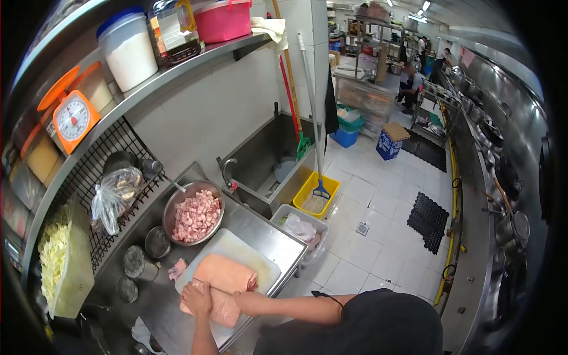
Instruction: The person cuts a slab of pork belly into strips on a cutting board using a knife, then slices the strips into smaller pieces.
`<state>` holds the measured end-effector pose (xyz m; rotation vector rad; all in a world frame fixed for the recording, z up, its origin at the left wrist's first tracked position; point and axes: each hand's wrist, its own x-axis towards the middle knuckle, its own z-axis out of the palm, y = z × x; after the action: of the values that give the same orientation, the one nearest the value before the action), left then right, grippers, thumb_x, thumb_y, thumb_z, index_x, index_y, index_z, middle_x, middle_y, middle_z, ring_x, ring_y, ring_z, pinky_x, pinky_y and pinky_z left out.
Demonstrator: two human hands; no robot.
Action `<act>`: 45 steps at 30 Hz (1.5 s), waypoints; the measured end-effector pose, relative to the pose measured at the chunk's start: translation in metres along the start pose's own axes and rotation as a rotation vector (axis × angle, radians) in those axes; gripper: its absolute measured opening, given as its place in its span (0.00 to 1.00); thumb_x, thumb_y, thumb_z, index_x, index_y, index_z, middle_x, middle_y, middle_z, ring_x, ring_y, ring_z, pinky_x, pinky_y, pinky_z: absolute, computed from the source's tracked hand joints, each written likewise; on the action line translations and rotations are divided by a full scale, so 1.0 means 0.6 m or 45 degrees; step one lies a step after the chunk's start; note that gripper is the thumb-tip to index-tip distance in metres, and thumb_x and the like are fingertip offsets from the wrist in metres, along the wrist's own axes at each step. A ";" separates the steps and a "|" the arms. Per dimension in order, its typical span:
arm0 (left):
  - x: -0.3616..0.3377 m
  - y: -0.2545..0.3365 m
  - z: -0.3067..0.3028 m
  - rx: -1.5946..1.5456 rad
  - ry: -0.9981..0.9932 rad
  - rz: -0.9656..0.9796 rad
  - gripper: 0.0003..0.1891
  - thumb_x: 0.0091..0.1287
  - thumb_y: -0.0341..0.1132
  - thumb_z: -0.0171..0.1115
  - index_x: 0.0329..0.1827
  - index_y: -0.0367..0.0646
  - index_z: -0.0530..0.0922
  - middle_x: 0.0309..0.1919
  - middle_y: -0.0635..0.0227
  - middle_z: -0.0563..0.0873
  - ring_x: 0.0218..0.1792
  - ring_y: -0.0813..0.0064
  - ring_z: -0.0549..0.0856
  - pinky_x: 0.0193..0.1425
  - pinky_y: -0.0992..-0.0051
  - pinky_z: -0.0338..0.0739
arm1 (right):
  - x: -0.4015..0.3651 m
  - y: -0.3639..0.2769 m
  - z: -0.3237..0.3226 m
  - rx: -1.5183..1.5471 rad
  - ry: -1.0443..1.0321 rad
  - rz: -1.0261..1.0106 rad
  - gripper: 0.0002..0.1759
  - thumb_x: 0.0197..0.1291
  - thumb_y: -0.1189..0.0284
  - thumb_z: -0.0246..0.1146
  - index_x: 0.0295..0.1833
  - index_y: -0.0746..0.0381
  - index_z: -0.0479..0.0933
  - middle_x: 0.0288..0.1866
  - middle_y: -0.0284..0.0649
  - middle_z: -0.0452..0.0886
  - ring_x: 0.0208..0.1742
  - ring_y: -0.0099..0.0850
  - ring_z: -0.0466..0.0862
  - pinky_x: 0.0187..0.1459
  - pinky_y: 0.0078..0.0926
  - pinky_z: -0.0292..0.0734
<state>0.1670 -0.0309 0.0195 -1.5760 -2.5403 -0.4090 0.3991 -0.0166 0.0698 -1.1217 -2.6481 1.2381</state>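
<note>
A big slab of pork with pale skin (223,271) lies on a white cutting board (263,267), split by a cut across its middle. My left hand (197,297) presses on the slab at the left end of the cut, fingers stretched out. My right hand (251,303) is closed at the other end of the cut, round what looks like a knife; its blade shows only as a thin dark line in the meat. A small meat scrap (177,269) sits by the board. Behind it stands a metal bowl (172,204) of diced pork (194,216).
Metal canisters (137,264) stand left of the board. Shredded cabbage fills a tub (76,266). Overhead, a shelf (133,97) carries an orange scale (76,121). A sink (260,148), grey bin (319,228) and yellow bucket (333,189) are beyond the counter. People are far back.
</note>
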 end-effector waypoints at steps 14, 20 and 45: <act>0.009 -0.012 0.002 -0.169 0.054 -0.079 0.21 0.73 0.46 0.58 0.56 0.35 0.79 0.51 0.50 0.80 0.60 0.48 0.76 0.69 0.50 0.63 | 0.087 -0.002 0.025 -0.036 0.128 0.046 0.14 0.69 0.73 0.51 0.54 0.69 0.76 0.44 0.59 0.88 0.44 0.52 0.91 0.41 0.50 0.85; -0.001 -0.025 0.006 -0.238 0.093 -0.084 0.21 0.72 0.47 0.58 0.50 0.35 0.79 0.48 0.50 0.80 0.58 0.48 0.76 0.66 0.51 0.64 | 0.157 -0.024 0.048 -0.055 0.160 -0.039 0.15 0.71 0.75 0.49 0.57 0.72 0.72 0.44 0.61 0.87 0.45 0.53 0.90 0.43 0.52 0.84; 0.017 -0.020 0.015 -0.168 0.122 -0.070 0.14 0.70 0.42 0.59 0.42 0.38 0.76 0.45 0.53 0.81 0.54 0.51 0.79 0.61 0.53 0.67 | -0.056 0.070 0.044 0.028 0.022 0.059 0.15 0.77 0.64 0.49 0.53 0.67 0.69 0.36 0.60 0.85 0.41 0.59 0.87 0.40 0.58 0.79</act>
<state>0.1522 -0.0244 0.0112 -1.4913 -2.5352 -0.6547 0.4415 -0.0367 0.0326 -1.1916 -2.6038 1.2561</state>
